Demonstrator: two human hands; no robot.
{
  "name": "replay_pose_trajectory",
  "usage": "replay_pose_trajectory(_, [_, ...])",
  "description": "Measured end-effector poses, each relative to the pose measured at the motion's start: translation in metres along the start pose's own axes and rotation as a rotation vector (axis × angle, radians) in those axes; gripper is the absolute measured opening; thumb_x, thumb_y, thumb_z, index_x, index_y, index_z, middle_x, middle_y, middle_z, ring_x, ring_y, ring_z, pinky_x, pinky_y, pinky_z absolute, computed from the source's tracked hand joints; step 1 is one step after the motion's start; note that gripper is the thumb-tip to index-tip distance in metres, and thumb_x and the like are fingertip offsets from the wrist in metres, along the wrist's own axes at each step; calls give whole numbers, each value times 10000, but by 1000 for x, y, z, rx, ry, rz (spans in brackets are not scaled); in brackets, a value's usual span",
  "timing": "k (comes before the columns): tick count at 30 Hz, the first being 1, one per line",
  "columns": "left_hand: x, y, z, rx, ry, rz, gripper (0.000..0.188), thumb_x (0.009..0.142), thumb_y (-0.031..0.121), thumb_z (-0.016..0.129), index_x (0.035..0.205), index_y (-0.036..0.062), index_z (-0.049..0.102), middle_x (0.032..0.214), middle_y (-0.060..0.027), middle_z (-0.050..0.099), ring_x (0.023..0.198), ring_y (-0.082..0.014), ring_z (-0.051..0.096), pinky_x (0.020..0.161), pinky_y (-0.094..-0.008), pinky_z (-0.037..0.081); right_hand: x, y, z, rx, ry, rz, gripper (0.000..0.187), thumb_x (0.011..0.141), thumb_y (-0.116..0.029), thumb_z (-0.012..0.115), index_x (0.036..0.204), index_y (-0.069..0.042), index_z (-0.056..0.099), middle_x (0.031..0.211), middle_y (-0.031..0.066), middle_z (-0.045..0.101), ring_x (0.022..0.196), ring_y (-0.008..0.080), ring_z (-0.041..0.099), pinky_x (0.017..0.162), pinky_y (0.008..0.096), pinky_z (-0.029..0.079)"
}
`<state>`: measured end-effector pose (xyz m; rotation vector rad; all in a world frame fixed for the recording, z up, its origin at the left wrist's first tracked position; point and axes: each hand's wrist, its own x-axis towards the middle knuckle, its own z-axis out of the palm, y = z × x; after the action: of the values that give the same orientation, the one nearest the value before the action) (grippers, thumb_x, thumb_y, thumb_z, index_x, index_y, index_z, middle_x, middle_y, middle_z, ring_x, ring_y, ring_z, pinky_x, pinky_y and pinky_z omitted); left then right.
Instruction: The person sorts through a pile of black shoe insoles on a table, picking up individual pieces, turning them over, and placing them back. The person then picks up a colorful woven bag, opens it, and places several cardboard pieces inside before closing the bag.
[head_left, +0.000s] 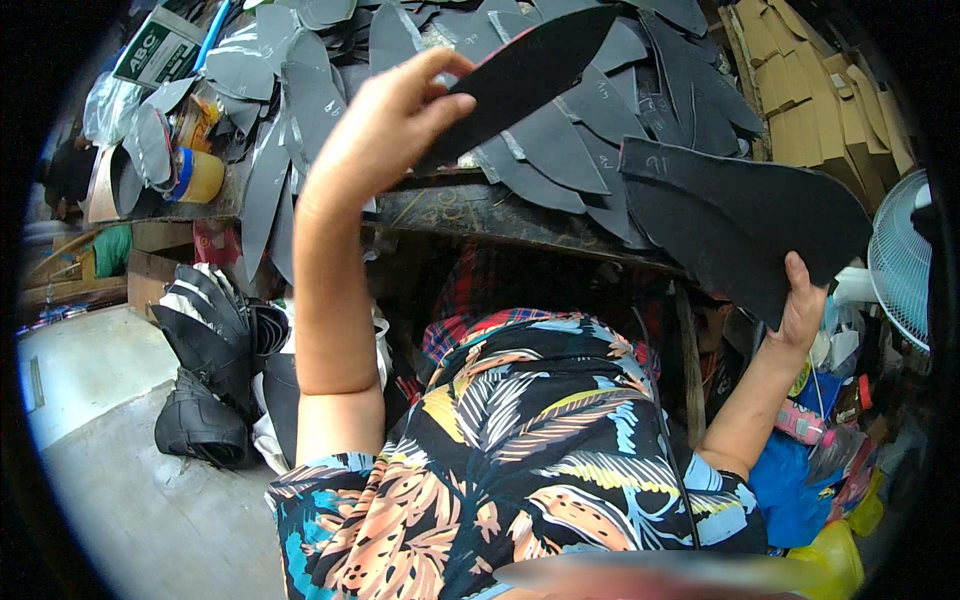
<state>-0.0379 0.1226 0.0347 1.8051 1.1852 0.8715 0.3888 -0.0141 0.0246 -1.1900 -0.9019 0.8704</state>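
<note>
My left hand point(385, 125) is raised over the bench, thumb and fingers closed on the edge of a black sole-shaped piece point(535, 85). That piece tilts up to the right, with a thin reddish line along its upper edge. At the right, my right hand point(800, 312) grips the lower edge of a second, wider black sole-shaped piece point(735, 215). Its thumb lies on the near face, while its other fingers are mostly hidden behind. Many similar dark grey pieces point(540, 160) overlap on the bench beneath both hands, some with pale strips along their edges.
A tub of yellowish paste point(198, 176) stands at the bench's left end. Stacked cardboard pieces point(815, 90) lie at the far right, above a fan point(905, 255). Black shoes point(205, 415) are piled at the lower left. Bags and bottles point(805, 425) crowd the lower right.
</note>
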Motion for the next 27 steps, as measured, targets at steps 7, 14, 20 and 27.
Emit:
replay_pose_trajectory(7, [-43, -14, 49, -642, 4, -256, 463, 961, 32, 539, 1410, 50, 430, 996, -104, 629, 697, -136, 669, 552, -243, 594, 28, -1, 44, -313, -227, 117, 555, 787, -42, 794, 1284, 29, 557, 1146, 159, 660, 958, 241, 692, 828, 360, 604])
replay_pose_trajectory(14, [-64, -27, 58, -817, -83, -332, 272, 942, 42, 574, 1190, -23, 665, 1089, -77, 663, 922, -121, 675, 755, -266, 625, 49, 6, 70, -370, -418, 348, 524, 799, -93, 805, 1248, 48, 576, 1077, 151, 687, 867, 223, 708, 745, 346, 616])
replay_pose_trajectory(20, [-70, -19, 64, -876, -53, -367, 370, 928, 29, 519, 1278, -8, 637, 984, -14, 673, 783, -39, 626, 744, -183, 581, 44, 12, 68, -329, -410, 314, 557, 803, -104, 803, 1278, 46, 552, 1095, 161, 682, 875, 226, 709, 750, 356, 617])
replay_pose_trajectory(27, [-68, -14, 70, -917, -72, -377, 436, 900, -6, 502, 1324, -7, 605, 861, 60, 601, 727, 2, 585, 724, -147, 549, 45, 20, 65, -351, -367, 385, 567, 804, -112, 807, 1286, 41, 550, 1091, 161, 685, 867, 226, 712, 749, 339, 620])
